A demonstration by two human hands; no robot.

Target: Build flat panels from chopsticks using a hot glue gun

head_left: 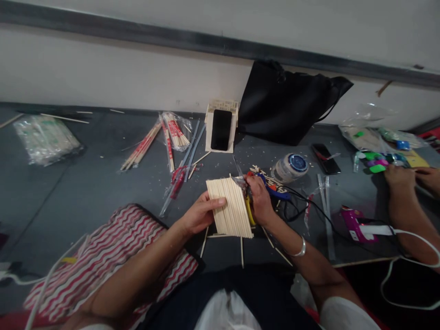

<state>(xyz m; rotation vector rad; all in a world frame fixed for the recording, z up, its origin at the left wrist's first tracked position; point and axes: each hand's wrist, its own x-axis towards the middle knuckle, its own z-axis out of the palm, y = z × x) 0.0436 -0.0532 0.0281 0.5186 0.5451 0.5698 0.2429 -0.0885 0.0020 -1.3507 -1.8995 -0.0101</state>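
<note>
A flat panel of pale sticks laid side by side [231,211] is held over the table's front edge. My left hand [202,212] grips its left side, thumb on top. At its upper right corner, my right hand [259,199] is closed round a cutting tool with yellow handles [250,211], its metal head against the panel's edge. Loose sticks [242,252] lie beneath the panel. Just beyond my right hand are cut stick pieces and a blue-handled tool [280,193].
A clear jar with a blue lid [297,163], a phone [326,158] and a pink box [357,224] with cables stand right. Another person's arms [407,201] reach in there. A striped cloth [117,256] lies left; a black bag [288,105] leans behind.
</note>
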